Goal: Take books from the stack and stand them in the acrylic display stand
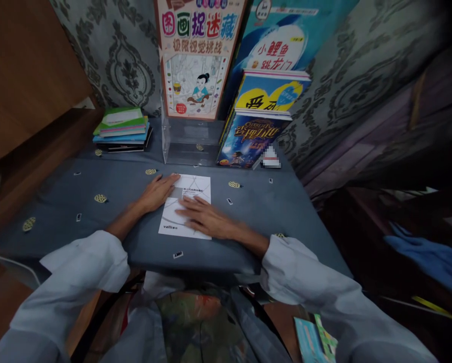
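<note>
Lying before a clear rack [190,154] of books [248,137]: white leaflet [172,214]

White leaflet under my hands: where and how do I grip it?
Probably its near-left corner, pinched from the near edge, thumb underneath. The leaflet lies flat and looks thin; that corner is uncovered, while your left hand is at its far end and your right hand covers part of its right side.

A home interior, as you face it: grey damask-patterned wall covering [127,70], blue-grey pineapple-print tablecloth [286,206], colourful illustrated books [254,138] in a clear plastic stand [188,154].
</note>
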A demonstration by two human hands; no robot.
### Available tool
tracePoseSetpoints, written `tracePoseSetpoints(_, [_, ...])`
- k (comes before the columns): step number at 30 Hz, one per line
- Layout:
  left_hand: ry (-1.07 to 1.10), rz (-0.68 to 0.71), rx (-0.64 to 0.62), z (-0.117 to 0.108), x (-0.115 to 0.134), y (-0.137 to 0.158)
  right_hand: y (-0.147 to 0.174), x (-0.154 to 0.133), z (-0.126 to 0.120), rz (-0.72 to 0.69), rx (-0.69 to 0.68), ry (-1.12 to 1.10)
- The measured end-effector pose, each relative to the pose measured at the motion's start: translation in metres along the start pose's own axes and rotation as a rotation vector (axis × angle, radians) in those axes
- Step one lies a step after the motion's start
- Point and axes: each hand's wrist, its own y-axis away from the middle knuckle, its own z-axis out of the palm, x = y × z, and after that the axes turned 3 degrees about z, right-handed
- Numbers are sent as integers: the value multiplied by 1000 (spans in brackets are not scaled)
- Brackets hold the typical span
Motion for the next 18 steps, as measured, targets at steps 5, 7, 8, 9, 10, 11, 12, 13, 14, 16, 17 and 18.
tracePoseSetpoints(5, [-19,3,-1,0,1,0,8,51,-11,302,161,41])
tracePoseSetpoints(7, [-31,4,-4,-2,2,0,9,63,-15,334,183,39])
tracePoseSetpoints(8, [-40,1,-11,-3,4,-1,10,66,-16,336,185,40])
tracePoseSetpoints(9, [-53,-7,-20,-4,6,-1,10,66,-16,334,189,44])
tracePoseSetpoints(10, [-72,-20,-29,-5,11,-2,9,66,-15,334,196,51])
tracePoseSetpoints(11, [-95,-30,-41,-6,17,-1,9,65,-14,335,204,58])
tracePoseSetpoints(12, [-118,-31,-57,-6,25,-1,9,63,-14,335,210,64])
tracePoseSetpoints(13, [-135,-18,-76,-5,35,1,8,62,-13,336,213,68])
tracePoseSetpoints(14, [-143,14,-99,-3,47,4,8,61,-12,337,214,70])
tracePoseSetpoints(16, [-112,132,-157,3,76,14,8,60,-12,342,212,70])
tracePoseSetpoints(17, [-74,204,-186,7,91,21,8,59,-12,344,211,68])
tracePoseSetpoints(18, [-28,279,-213,10,106,28,8,59,-13,345,211,66])
